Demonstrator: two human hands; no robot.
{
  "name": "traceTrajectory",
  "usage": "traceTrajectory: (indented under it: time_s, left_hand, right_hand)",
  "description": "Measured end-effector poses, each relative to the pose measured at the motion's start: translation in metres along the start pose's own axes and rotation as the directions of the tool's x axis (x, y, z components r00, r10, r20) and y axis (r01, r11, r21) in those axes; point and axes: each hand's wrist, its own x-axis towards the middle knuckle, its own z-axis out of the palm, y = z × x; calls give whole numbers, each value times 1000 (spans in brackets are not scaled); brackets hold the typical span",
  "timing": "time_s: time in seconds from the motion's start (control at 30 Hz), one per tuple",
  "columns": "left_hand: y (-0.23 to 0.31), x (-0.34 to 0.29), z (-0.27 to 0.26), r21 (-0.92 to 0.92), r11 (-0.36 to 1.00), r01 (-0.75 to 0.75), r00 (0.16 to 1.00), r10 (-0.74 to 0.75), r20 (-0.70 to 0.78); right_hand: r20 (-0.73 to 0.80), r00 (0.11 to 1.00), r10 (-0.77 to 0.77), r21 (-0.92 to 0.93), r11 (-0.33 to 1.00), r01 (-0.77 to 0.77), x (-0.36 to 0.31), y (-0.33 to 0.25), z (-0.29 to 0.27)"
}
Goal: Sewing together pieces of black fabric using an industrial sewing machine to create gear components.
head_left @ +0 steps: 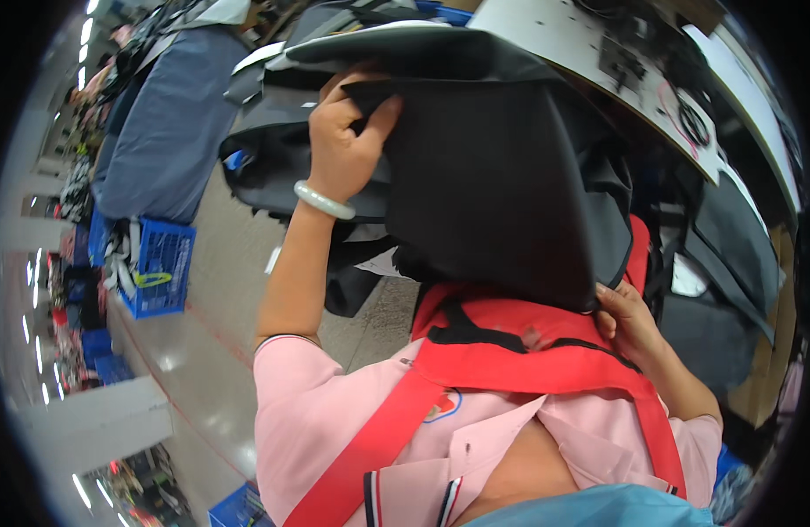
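Note:
A large piece of black fabric (493,176) hangs spread between my two hands. My left hand (345,132), a pale bangle on its wrist, pinches the upper left corner between thumb and fingers. Down at the lower right, close to my red apron (536,369), my right hand (629,321) is closed on the panel's lower corner; its fingertips are partly hidden. Behind the panel more dark fabric (422,53) is folded and piled, its lighter grey edge showing at the top.
A white work table (580,44) with cables (693,123) runs across the upper right. Dark fabric pieces (730,263) lie at the right beside cardboard. On the left stand a grey-blue covered stack (172,123) and a blue crate (163,263) on the grey floor.

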Motion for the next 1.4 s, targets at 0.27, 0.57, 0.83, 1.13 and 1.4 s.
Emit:
traceTrajectory:
  time_s: [0.27, 0.57, 0.83, 1.13, 1.4]
  left_hand:
    - [44, 7, 165, -133, 987, -90, 903, 137, 408]
    - [85, 36, 220, -440, 897, -49, 753, 322, 574]
    - [75, 55, 213, -502, 478, 721, 645, -197, 738]
    - [66, 84, 249, -622, 226, 750, 662, -239, 711]
    - [68, 95, 286, -570, 520, 636, 745, -221, 630]
  right_hand:
    - [-419, 907, -50, -128, 992, -4, -133, -41, -65]
    - [287, 300, -910, -956, -254, 144, -67, -120, -46]
    - [386, 559, -733, -842, -33, 538, 60, -175, -37]
    - [227, 624, -748, -888, 105, 449, 82, -189, -56]
    - [150, 367, -918, -862, 61, 504, 100, -218, -90]
